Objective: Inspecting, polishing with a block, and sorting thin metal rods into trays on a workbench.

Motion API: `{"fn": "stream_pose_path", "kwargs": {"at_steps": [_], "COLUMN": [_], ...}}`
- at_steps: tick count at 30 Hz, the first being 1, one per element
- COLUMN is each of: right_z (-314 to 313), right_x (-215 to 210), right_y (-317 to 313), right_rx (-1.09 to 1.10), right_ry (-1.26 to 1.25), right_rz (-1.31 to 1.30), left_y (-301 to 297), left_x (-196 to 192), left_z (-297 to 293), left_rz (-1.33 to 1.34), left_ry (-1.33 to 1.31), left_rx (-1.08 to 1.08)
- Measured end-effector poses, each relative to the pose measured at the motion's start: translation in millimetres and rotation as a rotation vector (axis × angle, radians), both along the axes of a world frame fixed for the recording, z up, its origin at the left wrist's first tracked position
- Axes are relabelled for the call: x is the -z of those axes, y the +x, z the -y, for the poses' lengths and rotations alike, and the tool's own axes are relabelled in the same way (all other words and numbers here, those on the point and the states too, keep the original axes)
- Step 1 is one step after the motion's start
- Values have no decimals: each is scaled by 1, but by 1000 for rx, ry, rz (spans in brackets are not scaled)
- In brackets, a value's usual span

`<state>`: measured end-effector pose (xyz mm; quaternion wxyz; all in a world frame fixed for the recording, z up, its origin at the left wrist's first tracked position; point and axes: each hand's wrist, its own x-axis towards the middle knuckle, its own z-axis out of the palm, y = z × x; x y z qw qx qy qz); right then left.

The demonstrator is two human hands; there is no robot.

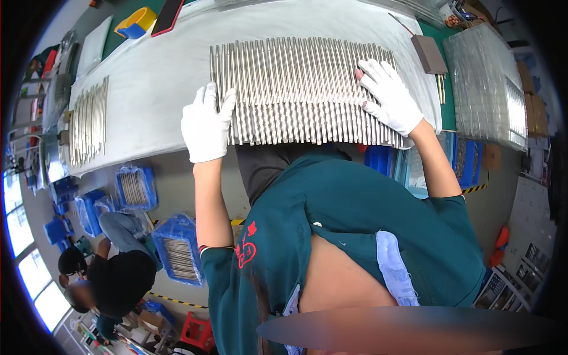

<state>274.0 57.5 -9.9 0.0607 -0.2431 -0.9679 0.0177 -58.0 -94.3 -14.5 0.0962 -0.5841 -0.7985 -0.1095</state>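
Note:
A wide row of thin silver metal rods (284, 89) lies side by side on the white-covered table (148, 77), their near ends close to the table's front edge. At the row's left side rests my left hand (207, 121) in a white glove. Its fingers point away from me, with the thumb against the outermost rods. My right hand (390, 97), gloved too, lies flat over the rods near the right end, fingers stretched and apart. Bare skin shows at two of its fingertips. Neither hand is closed around a rod.
A smaller group of rods (89, 121) lies at the table's left end. Farther back are a yellow tape roll (139, 21) and a red-edged dark device (167, 16). A grey block (427, 54) sits at right. Blue bins (179, 251) stand on the floor, near a seated co-worker (121, 278).

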Motion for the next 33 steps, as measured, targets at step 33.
{"fn": "stream_pose_path", "kwargs": {"at_steps": [33], "right_z": [-34], "right_x": [30], "right_y": [-204], "right_rx": [28], "right_ry": [49], "right_rz": [-257], "left_y": [-42], "left_x": [25], "left_z": [-115], "left_rz": [135], "left_ry": [224], "left_rx": [462]}}
